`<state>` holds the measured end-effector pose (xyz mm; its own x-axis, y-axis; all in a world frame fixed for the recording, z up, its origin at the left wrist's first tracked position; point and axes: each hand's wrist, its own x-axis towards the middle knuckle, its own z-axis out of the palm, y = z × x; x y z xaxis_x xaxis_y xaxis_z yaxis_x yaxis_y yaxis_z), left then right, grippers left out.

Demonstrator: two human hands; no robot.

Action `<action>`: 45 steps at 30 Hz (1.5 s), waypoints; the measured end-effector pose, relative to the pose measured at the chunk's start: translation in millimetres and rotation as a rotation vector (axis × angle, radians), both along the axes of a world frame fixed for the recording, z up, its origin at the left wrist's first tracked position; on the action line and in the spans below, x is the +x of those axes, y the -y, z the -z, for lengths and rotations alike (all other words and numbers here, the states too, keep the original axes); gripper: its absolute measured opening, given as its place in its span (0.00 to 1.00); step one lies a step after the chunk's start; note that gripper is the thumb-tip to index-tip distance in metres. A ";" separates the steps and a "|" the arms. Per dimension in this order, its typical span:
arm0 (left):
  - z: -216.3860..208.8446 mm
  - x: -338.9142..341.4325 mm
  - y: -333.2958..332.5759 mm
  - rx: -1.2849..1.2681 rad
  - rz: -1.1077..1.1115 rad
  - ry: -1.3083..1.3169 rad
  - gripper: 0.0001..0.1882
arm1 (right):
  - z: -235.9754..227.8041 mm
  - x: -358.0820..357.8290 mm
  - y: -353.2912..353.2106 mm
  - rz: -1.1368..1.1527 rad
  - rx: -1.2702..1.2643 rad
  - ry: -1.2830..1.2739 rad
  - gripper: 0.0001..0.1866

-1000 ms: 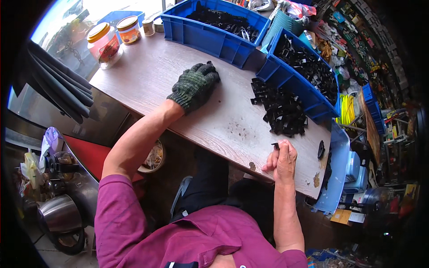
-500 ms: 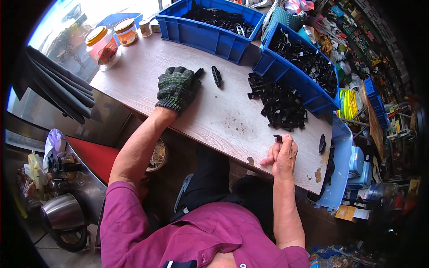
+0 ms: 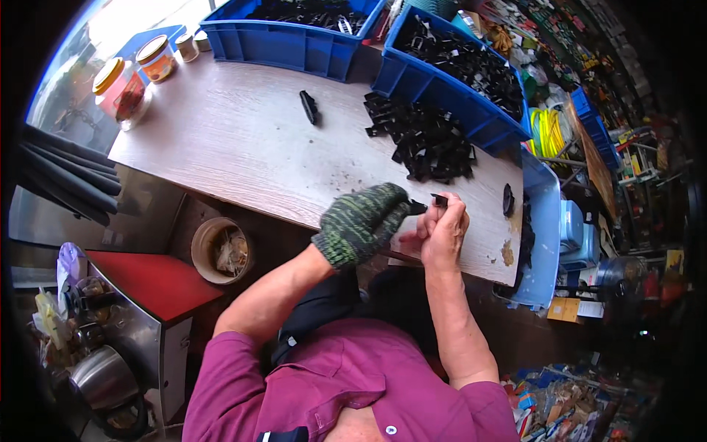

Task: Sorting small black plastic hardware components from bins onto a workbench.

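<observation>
My left hand [image 3: 364, 222], in a dark green knitted glove, is closed around a black plastic part [image 3: 418, 208] whose tip sticks out toward the right. Close beside it, my bare right hand [image 3: 445, 236] pinches a small black plastic piece [image 3: 440, 200] between thumb and fingers. Both hands are over the table's near edge; whether the two parts touch is hard to tell. Beyond them lies a heap of small black plastic pieces [image 3: 427, 144]. One long black part [image 3: 308, 108] rests alone further left, and another black part [image 3: 508, 200] lies near the table's right end.
Two blue bins, one at the back [image 3: 276, 50] and one at the right [image 3: 449, 103], hold many black pieces. Lidded jars [image 3: 121, 92] stand at the table's far left corner. A light-blue tub [image 3: 543, 243] sits off the right end; a bucket [image 3: 202, 250] is below at left.
My left hand has come from the far left part of the table toward me and rightward, bringing its black part beside my right hand. The whole view has shifted somewhat.
</observation>
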<state>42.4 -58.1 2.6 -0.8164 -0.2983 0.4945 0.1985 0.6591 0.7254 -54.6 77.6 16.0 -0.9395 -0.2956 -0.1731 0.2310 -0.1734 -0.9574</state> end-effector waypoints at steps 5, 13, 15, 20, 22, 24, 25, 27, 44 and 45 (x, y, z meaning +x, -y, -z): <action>-4.6 -15.5 -15.3 0.201 0.089 0.084 0.11 | 9.6 -2.0 -6.6 0.040 0.079 -0.076 0.16; -3.4 -26.8 -42.1 0.348 -0.126 0.020 0.12 | 22.8 -7.5 -11.3 0.079 0.264 -0.539 0.14; -5.9 -28.8 -55.3 0.367 -0.127 0.008 0.13 | 16.7 -4.3 -9.9 0.063 0.362 -0.701 0.13; -5.8 -26.4 -63.8 0.438 -0.149 0.051 0.13 | 12.1 -2.1 -13.7 0.004 0.149 -0.449 0.14; -1.1 -24.5 -60.7 0.401 -0.151 -0.008 0.12 | 6.5 2.1 -9.1 0.023 0.146 -0.358 0.13; -2.6 -20.5 -53.5 0.445 -0.097 0.032 0.10 | 10.0 1.1 -12.4 0.062 0.149 -0.264 0.13; -2.9 -18.6 -50.7 0.447 -0.089 0.034 0.10 | 23.4 -6.4 -16.2 0.041 0.160 -0.315 0.13; -1.3 -12.8 -43.3 0.500 -0.113 0.038 0.09 | -4.6 14.5 -1.7 0.036 0.003 -0.118 0.13; 33.3 -35.5 -42.6 -0.331 -0.189 -0.324 0.15 | 24.2 -8.2 -12.1 0.067 0.115 -0.456 0.15; 32.4 -32.5 -37.0 -0.426 -0.255 -0.265 0.15 | 19.5 -6.1 -10.2 0.110 0.075 -0.446 0.16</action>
<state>9.9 -21.0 -29.7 -0.5763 -0.1988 0.7927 0.1338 0.9339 0.3314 -60.6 87.8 -3.4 -0.9521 -0.1923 0.2378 -0.2219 -0.1005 -0.9699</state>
